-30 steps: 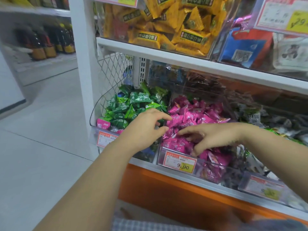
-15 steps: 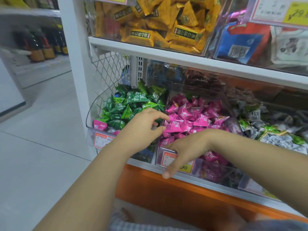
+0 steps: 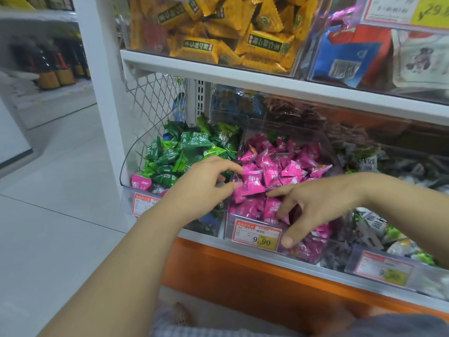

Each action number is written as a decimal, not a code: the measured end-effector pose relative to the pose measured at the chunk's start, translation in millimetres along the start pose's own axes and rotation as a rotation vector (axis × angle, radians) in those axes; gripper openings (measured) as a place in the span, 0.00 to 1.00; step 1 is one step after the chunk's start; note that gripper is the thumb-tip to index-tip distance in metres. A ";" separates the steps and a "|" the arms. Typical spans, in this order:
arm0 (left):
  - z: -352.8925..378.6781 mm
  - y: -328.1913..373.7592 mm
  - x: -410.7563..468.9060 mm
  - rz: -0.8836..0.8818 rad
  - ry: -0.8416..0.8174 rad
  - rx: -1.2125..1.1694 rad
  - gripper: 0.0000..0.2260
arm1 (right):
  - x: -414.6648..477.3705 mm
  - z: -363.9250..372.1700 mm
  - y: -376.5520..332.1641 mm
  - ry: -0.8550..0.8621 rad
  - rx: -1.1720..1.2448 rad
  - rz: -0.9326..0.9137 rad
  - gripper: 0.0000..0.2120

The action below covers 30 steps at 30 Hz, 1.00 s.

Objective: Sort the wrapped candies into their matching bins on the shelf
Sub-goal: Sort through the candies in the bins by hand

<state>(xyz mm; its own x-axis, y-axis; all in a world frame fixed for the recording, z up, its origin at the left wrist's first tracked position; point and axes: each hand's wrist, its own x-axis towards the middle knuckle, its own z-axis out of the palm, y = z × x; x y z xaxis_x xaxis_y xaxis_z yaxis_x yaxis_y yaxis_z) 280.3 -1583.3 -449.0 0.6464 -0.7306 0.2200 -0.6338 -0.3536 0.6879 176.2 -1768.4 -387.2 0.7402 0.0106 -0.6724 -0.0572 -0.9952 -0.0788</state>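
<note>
Several clear bins [image 3: 136, 164] on a white shelf [image 3: 303, 267] beside pale tiled floor [image 3: 60, 215]

pink bin [image 3: 257, 235] open-topped | upper shelf [image 3: 243, 76] overhead | mesh wall [image 3: 155, 100] left

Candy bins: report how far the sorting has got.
Done: green bin and pink bin mostly hold matching colours. In hand: left hand at a pink candy between the bins, grip unclear; right hand rests spread on pink candies. Left: stray pink candy at the green bin's front.
</note>
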 end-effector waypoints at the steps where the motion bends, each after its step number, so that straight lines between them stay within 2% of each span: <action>1: 0.2 -0.1 0.4 0.000 0.000 0.001 0.12 | -2.9 0.1 5.7 0.040 0.021 -0.010 0.45; 8: 2.9 0.9 0.9 -0.006 0.009 0.006 0.12 | -10.1 10.3 22.3 0.310 0.115 -0.067 0.46; 13: 5.8 6.7 1.1 0.009 0.061 0.138 0.12 | -19.1 18.8 32.5 0.539 0.154 -0.109 0.33; 16: 10.8 22.4 2.4 0.150 0.193 0.240 0.11 | -24.1 26.4 36.9 0.720 0.170 -0.147 0.23; 17: 13.5 29.9 3.8 0.206 0.184 0.242 0.11 | -23.5 30.3 38.9 0.781 0.173 -0.159 0.20; 20: 25.9 49.1 11.5 0.271 0.024 0.228 0.10 | -20.1 45.0 48.3 0.959 0.207 -0.156 0.11; 22: 32.1 56.5 20.6 0.239 -0.075 0.184 0.09 | -18.2 54.1 60.0 1.048 0.183 -0.120 0.10; 24: 39.2 61.0 32.1 0.186 -0.207 0.178 0.09 | -16.7 62.4 73.9 1.063 0.128 -0.064 0.10; 28: 58.1 63.5 59.8 0.142 -0.542 0.403 0.10 | -13.7 70.3 88.1 1.034 0.187 -0.021 0.11; 30: 63.3 59.6 69.7 0.160 -0.620 0.579 0.13 | -11.9 72.3 88.9 1.050 0.184 -0.037 0.11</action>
<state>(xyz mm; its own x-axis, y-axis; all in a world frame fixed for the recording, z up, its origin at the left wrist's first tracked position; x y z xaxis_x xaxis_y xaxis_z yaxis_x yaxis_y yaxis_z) 260.7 -1692.3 -436.4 0.2893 -0.9243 -0.2491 -0.9230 -0.3383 0.1834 113.9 -1850.0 -439.4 0.9454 -0.1351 0.2966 -0.0580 -0.9653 -0.2547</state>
